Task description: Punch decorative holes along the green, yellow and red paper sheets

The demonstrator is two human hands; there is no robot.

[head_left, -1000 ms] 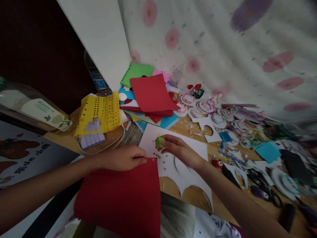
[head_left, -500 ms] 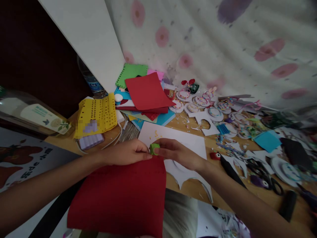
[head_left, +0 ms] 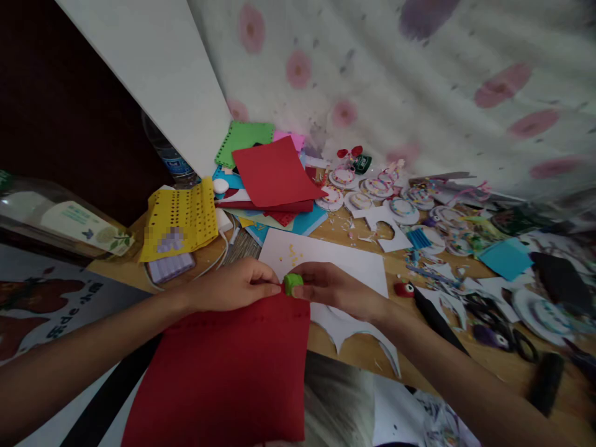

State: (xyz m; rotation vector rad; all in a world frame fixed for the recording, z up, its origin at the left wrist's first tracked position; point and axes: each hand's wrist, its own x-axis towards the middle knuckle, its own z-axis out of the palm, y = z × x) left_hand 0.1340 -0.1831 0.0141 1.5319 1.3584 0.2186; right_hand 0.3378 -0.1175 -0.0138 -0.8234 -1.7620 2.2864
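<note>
My left hand (head_left: pixel 235 285) is closed on the upper edge of a large red sheet (head_left: pixel 233 366), thumb on top. The sheet hangs down over the table's front edge, and a row of small dark holes runs near its top. Between the thumb and fingers of my right hand (head_left: pixel 333 288) is a small green craft punch (head_left: pixel 293 284), set at the sheet's upper edge just right of my left fingertips. Whether its jaws are pressed together cannot be seen. Under my hands lies white paper (head_left: pixel 344 257) with a cut-out edge and small yellow bits on it.
A yellow sheet full of holes (head_left: pixel 186 208) and a bottle (head_left: pixel 69 217) stand left. Behind are stacked coloured sheets (head_left: pixel 274 174). To the right lie decorated paper discs (head_left: pixel 403 211), scraps, a red punch (head_left: pixel 404 289), a purple punch (head_left: pixel 490 336) and scissors (head_left: pixel 524 344).
The view has shifted slightly. The red sheet's lower part has swung a little, and the hole row shows more clearly. The punch sits slightly further right of my left fingertips.
</note>
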